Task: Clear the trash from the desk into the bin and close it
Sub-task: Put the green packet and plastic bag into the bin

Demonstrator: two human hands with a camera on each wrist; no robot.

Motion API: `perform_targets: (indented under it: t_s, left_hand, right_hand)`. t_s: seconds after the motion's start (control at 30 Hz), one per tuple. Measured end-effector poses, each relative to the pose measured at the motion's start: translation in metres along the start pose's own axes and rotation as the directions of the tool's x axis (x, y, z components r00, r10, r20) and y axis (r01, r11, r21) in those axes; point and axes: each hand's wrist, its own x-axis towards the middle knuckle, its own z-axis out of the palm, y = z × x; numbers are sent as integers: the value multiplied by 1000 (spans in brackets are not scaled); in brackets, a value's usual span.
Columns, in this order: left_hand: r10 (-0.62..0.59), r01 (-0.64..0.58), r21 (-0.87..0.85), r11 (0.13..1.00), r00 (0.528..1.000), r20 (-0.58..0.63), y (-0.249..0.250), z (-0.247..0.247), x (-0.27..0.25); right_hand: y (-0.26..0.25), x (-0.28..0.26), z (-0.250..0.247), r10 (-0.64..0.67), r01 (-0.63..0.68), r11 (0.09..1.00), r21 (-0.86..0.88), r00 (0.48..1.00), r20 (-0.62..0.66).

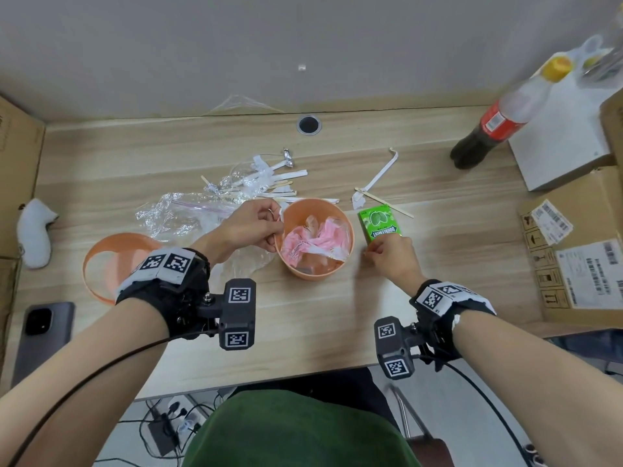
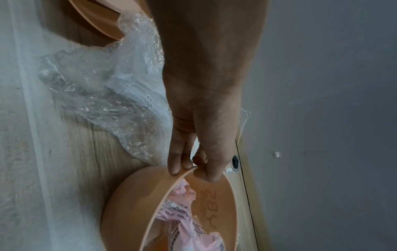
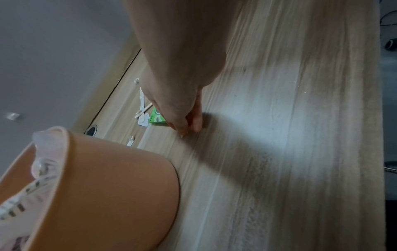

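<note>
An orange bin stands mid-desk with pink wrappers inside. My left hand pinches its left rim, thumb inside and fingers outside, as the left wrist view shows. The bin's orange lid lies to the left. A green gum box lies right of the bin. My right hand has its fingertips bunched at the box's near end, touching the desk; any grip is blurred. Clear plastic bags, paper wrappers and wooden sticks lie behind the bin.
A cola bottle stands at the back right beside cardboard boxes. A phone lies at the front left, a white plush toy at the left edge. A wooden stick and a paper strip lie behind the gum box.
</note>
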Motion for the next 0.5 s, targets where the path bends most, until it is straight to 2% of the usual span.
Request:
perform_targets:
  t_s: [0.2,0.33,0.5]
  left_hand:
    - [0,0,8,1000,1000,4,2,-1,2]
    - [-5,5,16,1000,1000,-5,1,-2,3]
    - [-2,2,7,1000,1000,-14,1,-1,3]
  right_hand:
    - [0,0,4,-26,26,1000,-9,999,23]
    - [-1,3,7,2,-2,1000,0,1000,2]
    - [-5,14,14,18,-12,994,-105,998,61]
